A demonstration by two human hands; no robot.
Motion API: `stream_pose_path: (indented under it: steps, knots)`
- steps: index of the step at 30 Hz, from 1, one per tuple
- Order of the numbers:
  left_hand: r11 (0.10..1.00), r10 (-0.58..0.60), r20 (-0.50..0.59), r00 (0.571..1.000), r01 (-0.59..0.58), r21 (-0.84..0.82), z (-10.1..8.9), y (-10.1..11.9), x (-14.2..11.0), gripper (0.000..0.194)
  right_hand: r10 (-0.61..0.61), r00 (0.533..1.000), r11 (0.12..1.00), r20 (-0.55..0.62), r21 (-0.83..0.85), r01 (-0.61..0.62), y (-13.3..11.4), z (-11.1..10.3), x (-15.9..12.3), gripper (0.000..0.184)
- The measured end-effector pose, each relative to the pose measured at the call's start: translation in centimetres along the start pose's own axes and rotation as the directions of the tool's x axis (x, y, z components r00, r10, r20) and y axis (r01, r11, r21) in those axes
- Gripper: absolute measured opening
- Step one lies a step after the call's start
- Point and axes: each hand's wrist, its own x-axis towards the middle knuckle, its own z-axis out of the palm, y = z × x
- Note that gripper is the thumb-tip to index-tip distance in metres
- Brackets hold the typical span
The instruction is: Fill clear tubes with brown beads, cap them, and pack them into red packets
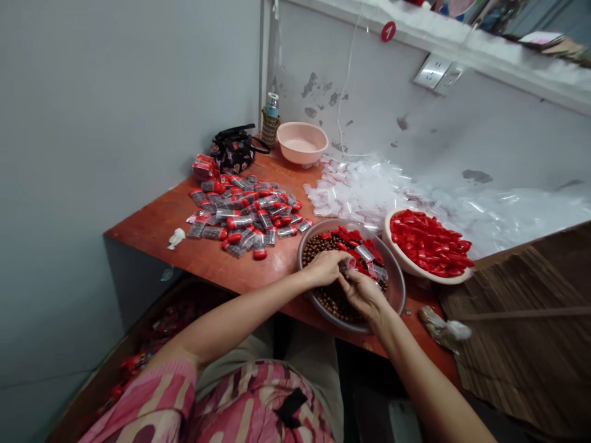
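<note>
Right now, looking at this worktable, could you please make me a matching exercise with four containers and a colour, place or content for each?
Column one
1. metal bowl
2. cream bowl
3. basin
4. handbag

Column two
A. full of red plastic pieces
B. black with a pinkish pattern
C. beneath the left hand and the right hand, with brown beads in it
D. pale pink, near a bottle in a woven holder

Pairs: 1-C, 2-A, 3-D, 4-B
</note>
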Motion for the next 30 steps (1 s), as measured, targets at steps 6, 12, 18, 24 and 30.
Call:
stream_pose_path:
  steps: [6, 12, 18, 24, 30]
  knots:
    - [0.984, 0.144, 0.207, 0.968, -0.118, -0.131, -0.8, 0.3, -0.8, 0.043, 0.008, 0.999, 1.0, 0.035, -0.012, -0.008, -0.4, -1.1, -0.9, 0.01]
    - [0.795, -0.026, 0.211, 0.977, 0.149, -0.588, -0.6, 0.1, -0.5, 0.034, 0.047, 0.994, 0.988, 0.098, -0.149, -0.032, -2.4, -1.3, -2.7, 0.015]
    - [0.532, -0.089, 0.332, 0.939, 0.326, -0.781, -0.5, 0.1, -0.5, 0.043, -0.302, 0.95, 0.793, 0.082, -0.531, 0.298, -6.4, -2.6, -4.2, 0.03]
    - [0.622, -0.076, 0.309, 0.948, 0.288, -0.728, -0.3, 0.2, -0.6, 0.046, -0.433, 0.864, 0.495, 0.258, -0.732, 0.467, -8.6, -1.2, -4.7, 0.031]
    - [0.733, -0.023, 0.212, 0.977, 0.161, -0.661, -0.3, 0.0, -0.5, 0.047, -0.37, 0.875, 0.47, 0.313, -0.749, 0.467, -8.2, -0.2, -4.6, 0.034]
